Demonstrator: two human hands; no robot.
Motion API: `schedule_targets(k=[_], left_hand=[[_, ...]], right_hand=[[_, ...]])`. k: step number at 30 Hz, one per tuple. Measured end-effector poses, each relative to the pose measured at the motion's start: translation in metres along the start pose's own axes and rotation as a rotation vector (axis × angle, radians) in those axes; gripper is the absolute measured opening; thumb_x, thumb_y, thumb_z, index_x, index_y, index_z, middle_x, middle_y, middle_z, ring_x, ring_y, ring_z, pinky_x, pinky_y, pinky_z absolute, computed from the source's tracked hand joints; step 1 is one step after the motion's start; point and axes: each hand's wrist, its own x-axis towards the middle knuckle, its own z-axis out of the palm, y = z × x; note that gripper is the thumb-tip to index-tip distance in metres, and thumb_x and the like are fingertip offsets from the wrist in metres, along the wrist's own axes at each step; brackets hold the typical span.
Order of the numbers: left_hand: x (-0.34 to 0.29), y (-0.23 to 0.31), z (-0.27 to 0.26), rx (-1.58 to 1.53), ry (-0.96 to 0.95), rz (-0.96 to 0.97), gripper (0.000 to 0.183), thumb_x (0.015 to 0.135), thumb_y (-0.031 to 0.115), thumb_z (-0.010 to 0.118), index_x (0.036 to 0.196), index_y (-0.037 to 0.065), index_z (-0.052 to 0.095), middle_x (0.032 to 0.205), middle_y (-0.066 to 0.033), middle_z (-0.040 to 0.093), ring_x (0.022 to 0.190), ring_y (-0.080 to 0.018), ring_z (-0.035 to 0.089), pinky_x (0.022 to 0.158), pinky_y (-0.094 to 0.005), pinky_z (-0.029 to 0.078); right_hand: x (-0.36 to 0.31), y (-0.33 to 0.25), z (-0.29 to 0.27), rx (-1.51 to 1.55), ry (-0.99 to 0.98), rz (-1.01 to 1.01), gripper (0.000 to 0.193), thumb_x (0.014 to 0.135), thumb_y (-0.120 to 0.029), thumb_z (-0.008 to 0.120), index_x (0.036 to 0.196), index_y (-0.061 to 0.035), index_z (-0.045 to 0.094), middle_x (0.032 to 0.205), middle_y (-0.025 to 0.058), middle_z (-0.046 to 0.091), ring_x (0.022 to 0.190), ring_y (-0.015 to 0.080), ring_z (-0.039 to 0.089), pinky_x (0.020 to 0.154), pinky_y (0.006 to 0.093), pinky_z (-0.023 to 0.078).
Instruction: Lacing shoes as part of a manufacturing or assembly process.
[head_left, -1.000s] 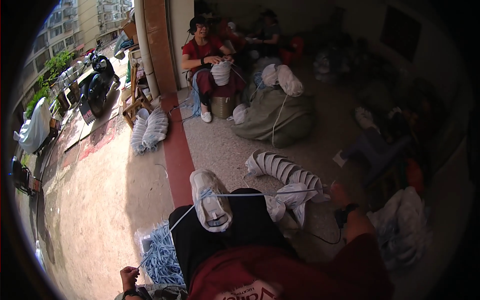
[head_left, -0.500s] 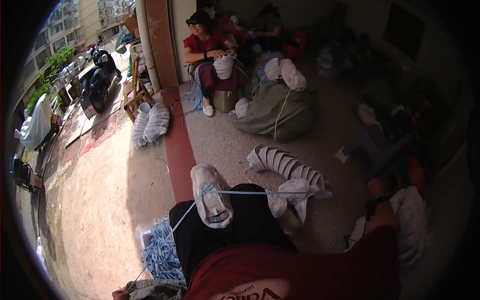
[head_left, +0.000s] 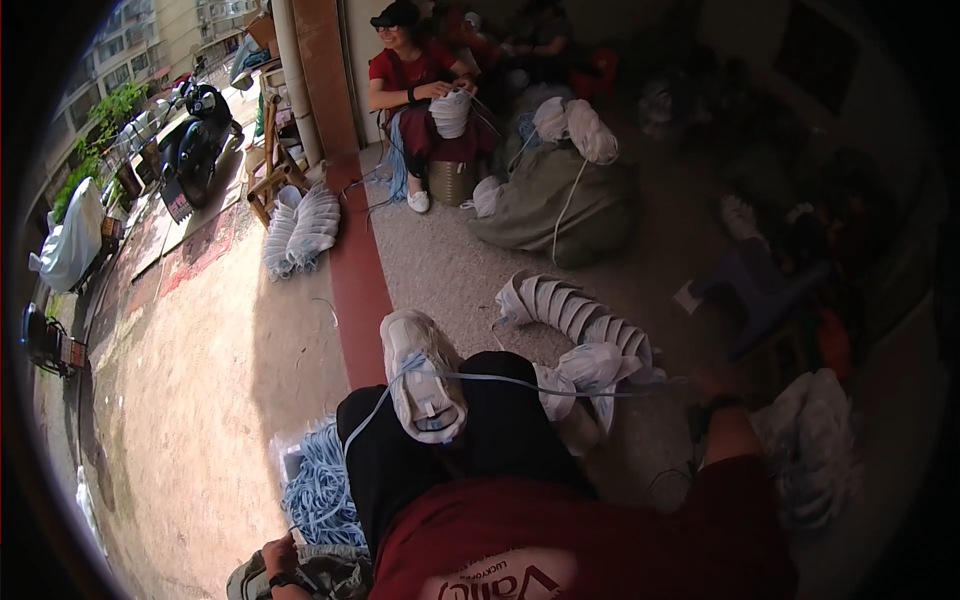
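Note:
A cream sneaker upper (head_left: 422, 372) rests between my dark-trousered thighs, toe end pointing away from me. A light-blue shoelace (head_left: 520, 381) is threaded across it, with one end running to each side. Out at the right, in shadow and smeared by motion, my right hand (head_left: 716, 384) has the right end of the lace, which sags a little. Down at the lower left, my left hand (head_left: 279, 556) is closed beside a heap of blue laces (head_left: 322, 497); the left end of the lace passes over my thigh toward it, partly hidden.
A row of nested pale uppers (head_left: 575, 315) lies ahead right, with more uppers (head_left: 300, 228) by the doorway. Beyond are a large olive sack (head_left: 560, 215) and a seated person (head_left: 410, 75) handling white uppers. A purple stool (head_left: 765, 290) stands at right.
My right hand has come inward and slightly down, and the lace on that side has slackened. My left hand has moved up and right, nearer the lace heap.

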Motion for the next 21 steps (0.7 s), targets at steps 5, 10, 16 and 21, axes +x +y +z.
schedule_targets(k=[5, 10, 16, 21], left_hand=[[-0.068, 0.169, 0.128, -0.585, -0.442, 0.117, 0.012, 0.086, 0.017, 0.059, 0.080, 0.007, 0.056, 0.063, 0.0014, 0.053, 0.051, -0.0059, 0.047, 0.044, -0.0165, 0.036], [-0.117, 0.292, 0.214, -0.205, -0.957, 0.381, 0.010, 0.082, 0.014, 0.064, 0.076, 0.007, 0.059, 0.067, -0.0013, 0.061, 0.057, -0.0071, 0.054, 0.052, -0.0183, 0.040], [-0.095, 0.310, 0.259, -0.010, -0.799, 0.492, 0.008, 0.081, 0.012, 0.063, 0.082, 0.004, 0.062, 0.076, 0.0017, 0.061, 0.067, -0.0052, 0.054, 0.064, -0.0192, 0.042], [-0.080, 0.299, 0.271, -0.246, -0.742, 0.620, 0.005, 0.081, 0.007, 0.063, 0.083, 0.004, 0.062, 0.079, 0.0026, 0.060, 0.074, -0.0053, 0.053, 0.071, -0.0198, 0.043]], right_hand=[[0.049, -0.282, -0.069, 1.144, -0.668, -0.072, 0.017, 0.075, -0.014, 0.068, 0.065, -0.0029, 0.060, 0.057, 0.0027, 0.055, 0.050, 0.0079, 0.047, 0.048, 0.0218, 0.035], [0.053, -0.432, -0.116, 1.298, -0.987, -0.601, 0.007, 0.073, -0.006, 0.063, 0.074, -0.0011, 0.058, 0.067, 0.0060, 0.062, 0.059, 0.0105, 0.058, 0.056, 0.0210, 0.044], [0.081, -0.506, -0.086, 1.103, -0.460, -0.804, 0.013, 0.068, -0.005, 0.066, 0.062, -0.0027, 0.055, 0.058, -0.0014, 0.049, 0.059, 0.0063, 0.044, 0.056, 0.0247, 0.038], [0.082, -0.515, -0.062, 1.358, -0.065, -0.686, 0.016, 0.072, -0.004, 0.065, 0.062, -0.0016, 0.054, 0.057, -0.0021, 0.048, 0.057, 0.0055, 0.044, 0.052, 0.0235, 0.037]])
